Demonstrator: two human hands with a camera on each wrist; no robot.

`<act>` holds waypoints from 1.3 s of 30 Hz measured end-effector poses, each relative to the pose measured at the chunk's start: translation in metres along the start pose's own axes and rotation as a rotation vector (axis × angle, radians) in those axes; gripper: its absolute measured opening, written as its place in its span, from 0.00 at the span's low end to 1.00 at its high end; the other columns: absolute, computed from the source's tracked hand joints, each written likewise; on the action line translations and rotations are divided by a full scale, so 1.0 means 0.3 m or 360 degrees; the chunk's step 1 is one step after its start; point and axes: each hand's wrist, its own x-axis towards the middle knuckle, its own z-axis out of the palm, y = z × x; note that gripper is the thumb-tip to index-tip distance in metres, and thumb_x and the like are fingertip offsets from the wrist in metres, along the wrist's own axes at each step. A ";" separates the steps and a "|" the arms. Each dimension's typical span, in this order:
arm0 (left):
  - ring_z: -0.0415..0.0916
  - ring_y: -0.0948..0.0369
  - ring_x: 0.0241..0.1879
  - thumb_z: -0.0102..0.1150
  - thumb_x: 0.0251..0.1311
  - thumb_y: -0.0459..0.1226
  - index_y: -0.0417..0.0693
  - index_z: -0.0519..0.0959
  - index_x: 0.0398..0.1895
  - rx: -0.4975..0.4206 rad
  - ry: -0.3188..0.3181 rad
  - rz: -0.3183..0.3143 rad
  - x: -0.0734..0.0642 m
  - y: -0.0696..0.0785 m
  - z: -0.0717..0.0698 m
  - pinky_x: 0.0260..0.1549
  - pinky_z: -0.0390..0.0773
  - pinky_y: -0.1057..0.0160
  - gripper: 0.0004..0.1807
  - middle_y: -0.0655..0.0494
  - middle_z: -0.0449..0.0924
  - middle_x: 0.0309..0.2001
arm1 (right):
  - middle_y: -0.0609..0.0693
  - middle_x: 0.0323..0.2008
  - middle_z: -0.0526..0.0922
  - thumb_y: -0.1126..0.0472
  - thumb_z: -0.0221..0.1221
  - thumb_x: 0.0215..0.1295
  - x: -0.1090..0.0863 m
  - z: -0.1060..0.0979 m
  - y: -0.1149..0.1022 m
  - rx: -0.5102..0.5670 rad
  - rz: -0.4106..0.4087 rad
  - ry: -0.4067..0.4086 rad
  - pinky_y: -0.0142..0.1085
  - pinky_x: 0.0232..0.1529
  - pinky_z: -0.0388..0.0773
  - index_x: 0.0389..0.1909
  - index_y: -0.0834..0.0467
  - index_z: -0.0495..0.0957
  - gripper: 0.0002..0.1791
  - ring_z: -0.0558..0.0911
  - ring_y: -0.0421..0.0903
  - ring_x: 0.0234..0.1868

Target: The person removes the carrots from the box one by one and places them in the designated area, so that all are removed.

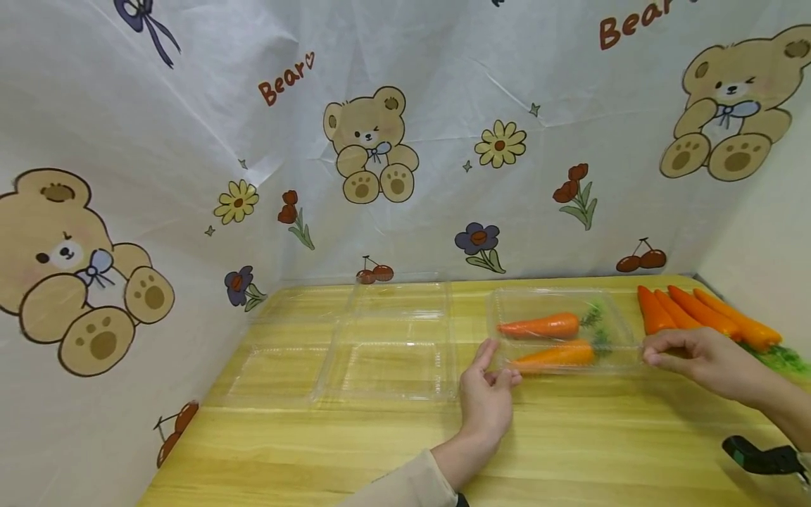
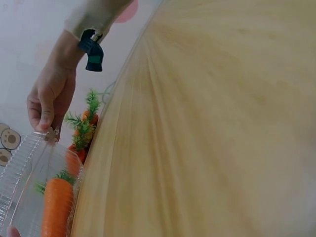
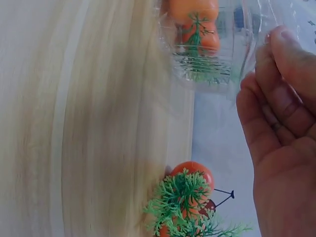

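Observation:
A clear plastic clamshell box [image 1: 545, 301] stands right of centre in the head view, with two orange carrots [image 1: 548, 326] with green tops lying inside. My left hand [image 1: 486, 401] grips the box's near left corner, its thumb along the front edge and a finger up the side. At the opposite front corner, my right hand [image 1: 703, 362] pinches the rim between thumb and forefinger. The left wrist view shows the ridged lid edge [image 2: 22, 163] over a carrot [image 2: 58, 207], under the right fingertips. In the right wrist view, carrot tops [image 3: 202, 64] show through the box's end wall.
Several loose carrots [image 1: 703, 313] lie side by side at the back right, beyond the right hand. Two empty clear boxes, one at the middle [image 1: 393, 355] and one farther left [image 1: 279, 366], stand with lids raised on the wooden table [image 1: 405, 451]. A bear-printed cloth [image 1: 431, 232] hangs behind.

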 end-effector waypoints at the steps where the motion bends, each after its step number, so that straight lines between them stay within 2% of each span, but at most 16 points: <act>1: 0.84 0.62 0.40 0.56 0.66 0.19 0.53 0.76 0.70 0.0001 -0.0001 -0.0002 -0.002 0.000 0.000 0.24 0.77 0.77 0.32 0.57 0.63 0.78 | 0.24 0.44 0.82 0.67 0.64 0.69 -0.002 -0.001 0.002 0.0009 -0.0004 -0.0006 0.24 0.35 0.83 0.41 0.56 0.88 0.06 0.79 0.21 0.43; 3: 0.84 0.63 0.40 0.56 0.66 0.20 0.55 0.76 0.70 0.0006 -0.0006 -0.0006 -0.004 0.000 0.000 0.19 0.72 0.77 0.33 0.58 0.65 0.77 | 0.24 0.45 0.82 0.67 0.64 0.70 -0.008 -0.009 0.004 -0.0003 -0.0010 -0.0013 0.24 0.35 0.83 0.42 0.55 0.88 0.06 0.78 0.19 0.45; 7: 0.85 0.63 0.39 0.56 0.68 0.22 0.62 0.72 0.73 0.0039 0.0000 -0.0030 -0.008 0.005 -0.004 0.15 0.65 0.77 0.35 0.54 0.84 0.57 | 0.31 0.44 0.86 0.66 0.64 0.69 -0.004 -0.033 -0.010 -0.0064 0.0001 0.0028 0.23 0.34 0.82 0.43 0.53 0.88 0.08 0.79 0.21 0.43; 8: 0.85 0.63 0.39 0.57 0.68 0.22 0.63 0.72 0.74 0.0044 0.0006 -0.0036 -0.008 0.006 -0.005 0.15 0.64 0.77 0.36 0.54 0.85 0.52 | 0.33 0.43 0.86 0.66 0.64 0.69 -0.001 -0.041 -0.015 -0.0081 0.0001 0.0057 0.23 0.34 0.81 0.43 0.53 0.88 0.08 0.79 0.22 0.42; 10: 0.85 0.64 0.39 0.57 0.68 0.22 0.65 0.70 0.75 0.0051 0.0017 -0.0043 -0.008 0.009 -0.007 0.16 0.65 0.77 0.37 0.56 0.85 0.50 | 0.32 0.41 0.85 0.68 0.64 0.69 0.007 -0.058 -0.021 -0.0085 -0.0023 0.0081 0.22 0.33 0.79 0.43 0.53 0.87 0.08 0.79 0.23 0.41; 12: 0.85 0.64 0.38 0.57 0.68 0.22 0.65 0.70 0.74 0.0052 0.0032 -0.0044 -0.006 0.011 -0.007 0.16 0.66 0.77 0.37 0.55 0.85 0.50 | 0.31 0.41 0.84 0.69 0.63 0.69 0.015 -0.074 -0.029 -0.0051 -0.0027 0.0102 0.21 0.33 0.78 0.43 0.55 0.87 0.09 0.79 0.24 0.41; 14: 0.85 0.64 0.39 0.56 0.68 0.22 0.62 0.72 0.73 0.0037 0.0038 -0.0032 -0.004 0.011 -0.007 0.19 0.71 0.76 0.35 0.56 0.81 0.61 | 0.32 0.41 0.84 0.71 0.62 0.70 0.024 -0.087 -0.034 -0.0031 -0.0060 0.0109 0.21 0.33 0.77 0.43 0.56 0.86 0.09 0.79 0.25 0.41; 17: 0.85 0.62 0.40 0.55 0.67 0.21 0.53 0.77 0.69 0.0007 0.0037 -0.0012 -0.002 0.008 -0.006 0.28 0.83 0.74 0.30 0.52 0.77 0.68 | 0.32 0.41 0.85 0.73 0.60 0.70 0.036 -0.100 -0.043 0.0005 -0.0075 0.0135 0.20 0.33 0.78 0.42 0.57 0.86 0.10 0.79 0.24 0.41; 18: 0.85 0.62 0.40 0.55 0.67 0.20 0.50 0.78 0.67 -0.0005 0.0034 -0.0006 -0.002 0.007 -0.005 0.33 0.86 0.71 0.28 0.53 0.72 0.72 | 0.32 0.41 0.85 0.74 0.60 0.69 0.039 -0.105 -0.045 0.0009 -0.0088 0.0145 0.20 0.33 0.77 0.41 0.57 0.86 0.10 0.80 0.25 0.40; 20: 0.85 0.61 0.40 0.55 0.67 0.20 0.44 0.80 0.65 -0.0034 0.0027 0.0009 -0.002 0.004 -0.004 0.42 0.88 0.68 0.25 0.53 0.66 0.77 | 0.31 0.39 0.85 0.74 0.60 0.69 0.045 -0.113 -0.052 0.0005 -0.0088 0.0172 0.21 0.32 0.78 0.40 0.58 0.85 0.10 0.81 0.26 0.38; 26: 0.86 0.62 0.38 0.56 0.67 0.20 0.35 0.82 0.58 -0.0040 0.0038 0.0044 -0.001 -0.001 -0.001 0.43 0.87 0.71 0.18 0.50 0.66 0.76 | 0.31 0.36 0.84 0.76 0.59 0.69 0.067 -0.143 -0.065 -0.0012 -0.0071 0.0249 0.21 0.30 0.78 0.38 0.59 0.86 0.11 0.80 0.29 0.34; 30: 0.85 0.62 0.38 0.57 0.66 0.21 0.36 0.84 0.55 -0.0016 0.0040 0.0023 0.001 0.001 0.002 0.41 0.87 0.72 0.17 0.51 0.65 0.77 | 0.29 0.36 0.84 0.75 0.58 0.71 0.086 -0.167 -0.070 -0.0017 -0.0041 0.0239 0.22 0.29 0.78 0.39 0.60 0.86 0.10 0.80 0.31 0.34; 35: 0.85 0.62 0.38 0.57 0.66 0.22 0.35 0.83 0.57 0.0022 0.0021 0.0008 0.004 0.002 0.001 0.40 0.86 0.73 0.17 0.51 0.62 0.79 | 0.27 0.37 0.84 0.70 0.57 0.75 0.111 -0.193 -0.078 -0.0029 0.0026 0.0218 0.20 0.33 0.79 0.44 0.63 0.85 0.08 0.80 0.27 0.37; 39: 0.85 0.62 0.37 0.56 0.66 0.22 0.36 0.85 0.53 0.0035 0.0017 0.0017 0.006 0.002 0.000 0.39 0.86 0.73 0.16 0.50 0.62 0.79 | 0.27 0.39 0.83 0.66 0.55 0.78 0.130 -0.209 -0.082 -0.0021 0.0094 0.0210 0.19 0.36 0.79 0.49 0.65 0.83 0.10 0.79 0.24 0.40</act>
